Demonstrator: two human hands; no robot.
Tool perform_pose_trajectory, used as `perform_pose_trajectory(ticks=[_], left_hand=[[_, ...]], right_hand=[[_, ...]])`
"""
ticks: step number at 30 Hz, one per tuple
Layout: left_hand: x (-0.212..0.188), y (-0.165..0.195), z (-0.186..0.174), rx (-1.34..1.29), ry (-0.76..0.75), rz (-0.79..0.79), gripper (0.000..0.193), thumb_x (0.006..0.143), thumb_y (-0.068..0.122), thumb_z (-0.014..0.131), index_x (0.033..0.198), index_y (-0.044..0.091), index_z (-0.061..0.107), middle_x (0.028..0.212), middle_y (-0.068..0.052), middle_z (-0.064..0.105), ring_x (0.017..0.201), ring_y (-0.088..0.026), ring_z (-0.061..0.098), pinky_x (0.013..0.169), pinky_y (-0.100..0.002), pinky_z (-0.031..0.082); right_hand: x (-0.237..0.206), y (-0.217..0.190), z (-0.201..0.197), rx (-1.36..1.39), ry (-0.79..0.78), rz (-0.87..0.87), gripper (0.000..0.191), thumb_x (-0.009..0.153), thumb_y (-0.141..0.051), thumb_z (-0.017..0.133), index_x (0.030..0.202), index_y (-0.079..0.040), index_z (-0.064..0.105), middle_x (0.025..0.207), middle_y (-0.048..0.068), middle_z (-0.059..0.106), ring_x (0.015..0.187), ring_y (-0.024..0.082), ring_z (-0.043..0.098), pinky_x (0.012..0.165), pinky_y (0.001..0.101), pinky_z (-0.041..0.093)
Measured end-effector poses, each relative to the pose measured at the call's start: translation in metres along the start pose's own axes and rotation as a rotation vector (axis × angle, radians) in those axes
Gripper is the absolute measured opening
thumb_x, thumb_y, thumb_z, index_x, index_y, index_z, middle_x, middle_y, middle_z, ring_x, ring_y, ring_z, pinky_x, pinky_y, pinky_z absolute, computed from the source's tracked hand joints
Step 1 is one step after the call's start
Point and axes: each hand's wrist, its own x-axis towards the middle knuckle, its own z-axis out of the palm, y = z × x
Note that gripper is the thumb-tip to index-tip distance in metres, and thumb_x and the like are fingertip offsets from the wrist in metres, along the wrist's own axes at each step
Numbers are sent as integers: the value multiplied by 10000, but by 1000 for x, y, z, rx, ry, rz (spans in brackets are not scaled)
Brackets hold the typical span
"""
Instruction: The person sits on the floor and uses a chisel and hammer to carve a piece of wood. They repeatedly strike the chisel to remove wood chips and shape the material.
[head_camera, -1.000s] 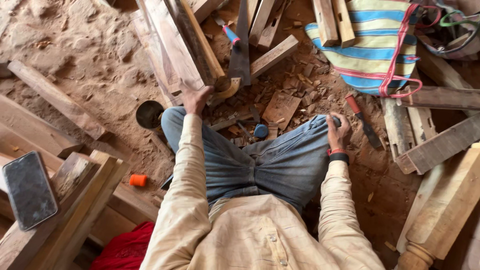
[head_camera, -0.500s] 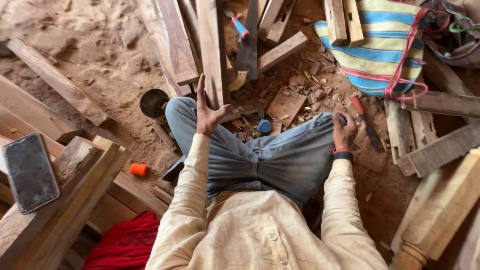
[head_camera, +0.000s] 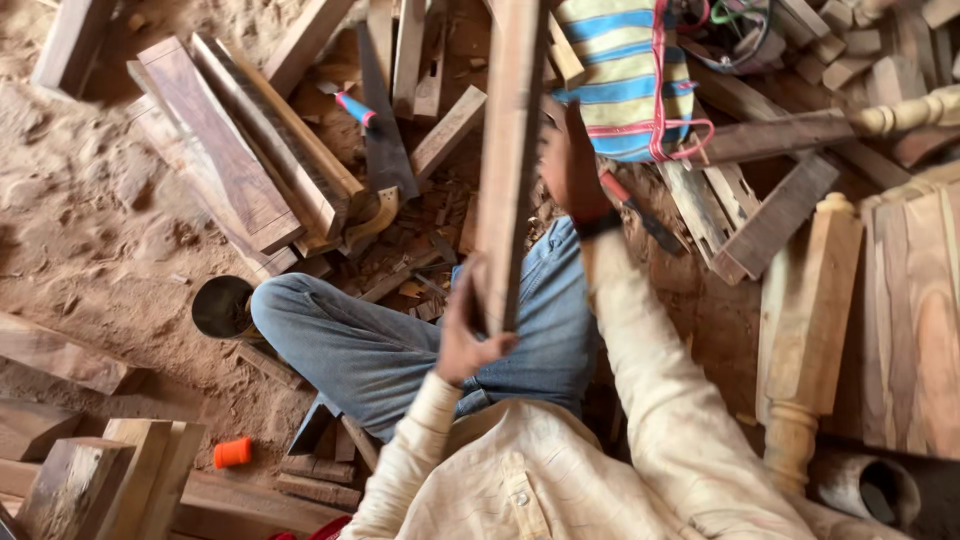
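I sit on the ground in blue jeans and a cream shirt, holding a long wooden plank up in front of me. My left hand grips its near end. My right hand, with a dark band at the wrist, holds the plank further up on its right side. The plank points away from me, over my knees, and its far end runs out of the top of the view.
Stacked planks lie at left. A handsaw with a blue and red handle lies beyond my knee. A striped bag sits top centre, turned wooden legs at right, a dark round tin and an orange cap at left.
My left hand took the plank from the pile and lifted it. My right hand left my knee and now grips the plank too. The view shifted right.
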Motion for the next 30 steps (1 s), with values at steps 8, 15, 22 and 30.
perform_pose_trajectory(ticks=[8,15,22,30], left_hand=[[0,-24,18,72,-260,-61,1108,849,292,844,1696,121,151,1643,-253,412,1452,-347,492,1174,-445,426],[-44,-58,-55,-32,210,-348,751,888,162,748,1543,89,387,1180,-152,677,968,-205,692,829,-313,595],[-64,-71,-75,-107,281,-372,547,953,170,695,1438,30,485,1033,-111,728,871,-168,706,749,-303,586],[-65,-67,-72,-122,253,-402,503,962,146,689,1419,27,518,1005,-121,715,849,-154,688,736,-291,576]], right_hand=[[21,-107,-49,-348,206,-580,446,1090,-361,786,1296,-12,599,1228,22,592,1177,176,525,1095,354,417],[-40,-199,-79,-1381,243,-499,617,1036,-618,738,985,-12,630,863,80,605,773,217,576,730,368,453],[-46,-84,-146,-1894,264,-201,603,909,-529,802,1233,-66,594,904,176,698,763,346,685,664,492,536],[-97,37,-176,-1866,103,-65,433,912,-238,685,1327,-154,593,1047,163,725,897,390,705,759,511,564]])
